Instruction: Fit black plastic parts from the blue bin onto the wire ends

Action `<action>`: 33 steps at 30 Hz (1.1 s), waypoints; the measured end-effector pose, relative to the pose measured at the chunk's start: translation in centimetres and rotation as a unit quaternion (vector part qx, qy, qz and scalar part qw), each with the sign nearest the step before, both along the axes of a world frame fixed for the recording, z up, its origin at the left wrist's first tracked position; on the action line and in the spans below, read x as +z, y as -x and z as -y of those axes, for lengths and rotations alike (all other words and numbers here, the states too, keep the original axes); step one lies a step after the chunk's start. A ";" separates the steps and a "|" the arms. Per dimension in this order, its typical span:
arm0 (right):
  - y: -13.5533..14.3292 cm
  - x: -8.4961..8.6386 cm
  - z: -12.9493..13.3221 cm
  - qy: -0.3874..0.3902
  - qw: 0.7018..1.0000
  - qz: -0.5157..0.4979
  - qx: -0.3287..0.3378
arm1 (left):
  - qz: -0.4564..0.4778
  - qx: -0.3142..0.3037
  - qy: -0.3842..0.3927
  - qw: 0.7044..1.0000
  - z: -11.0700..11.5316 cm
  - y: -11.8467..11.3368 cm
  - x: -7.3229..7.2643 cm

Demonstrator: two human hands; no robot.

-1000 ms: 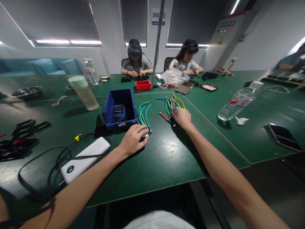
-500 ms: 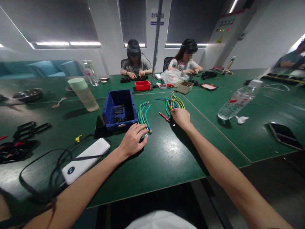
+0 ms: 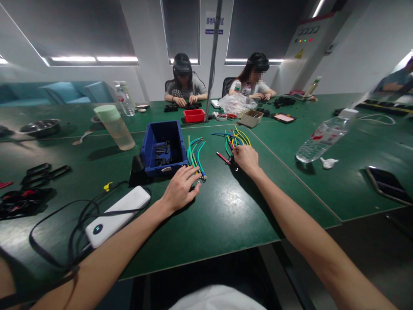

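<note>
My left hand (image 3: pixel 181 188) lies palm down with its fingers apart, at the near end of a bundle of green, blue and yellow wires (image 3: pixel 199 157). Its fingertips cover part of the metal wire ends. To the right, my right hand (image 3: pixel 245 158) has its fingers closed at the near end of a second pile of wires (image 3: pixel 240 136) in yellow, blue and green. What those fingers hold is hidden. A red wire (image 3: pixel 222 158) with a black end sticks out beside them. Left of the first bundle stands a blue bin (image 3: pixel 149 148) with black parts in it.
A white power bank (image 3: pixel 119 215) with black cables lies by my left forearm. Bottles (image 3: pixel 116 127) stand at the left, and another bottle (image 3: pixel 325 137) and a phone (image 3: pixel 389 184) are at the right. Two people sit across the table behind a red tray (image 3: pixel 194 115).
The view has shifted very slightly, moving everything a little to the right. Both hands stay at the same wires, with almost no movement.
</note>
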State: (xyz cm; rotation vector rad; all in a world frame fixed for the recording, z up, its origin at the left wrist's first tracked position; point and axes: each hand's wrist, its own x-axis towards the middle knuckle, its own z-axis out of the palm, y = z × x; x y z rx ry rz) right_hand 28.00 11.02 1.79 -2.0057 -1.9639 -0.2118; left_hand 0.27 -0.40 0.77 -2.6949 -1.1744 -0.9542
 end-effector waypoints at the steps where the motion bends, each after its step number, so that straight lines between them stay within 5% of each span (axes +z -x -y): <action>1: 0.1 0.2 0.1 -0.013 1.000 -0.006 0.002 | 0.001 0.000 0.000 1.000 0.0 0.0 0.0; 5: 0.9 0.9 0.6 -0.083 0.995 -0.046 0.036 | 0.000 -0.003 0.000 1.000 0.0 0.0 -0.1; 9: 2.3 1.0 1.6 -0.132 0.975 -0.113 0.136 | -0.004 -0.002 -0.006 1.000 0.0 0.0 -0.1; 18: 6.9 0.5 5.3 -0.031 0.908 -0.183 0.376 | -0.055 -0.026 -0.035 0.998 0.9 -0.6 0.7; 21: 7.5 0.4 5.7 0.014 0.882 -0.269 0.387 | -0.087 -0.049 -0.034 0.994 1.4 -1.1 1.0; 26: 8.2 -0.4 5.7 0.120 0.792 -0.482 0.356 | -0.131 -0.071 -0.030 0.988 1.6 -1.4 1.0; 33: 8.6 -1.0 5.4 0.168 0.743 -0.550 0.341 | -0.146 -0.085 -0.022 0.985 1.3 -1.3 0.5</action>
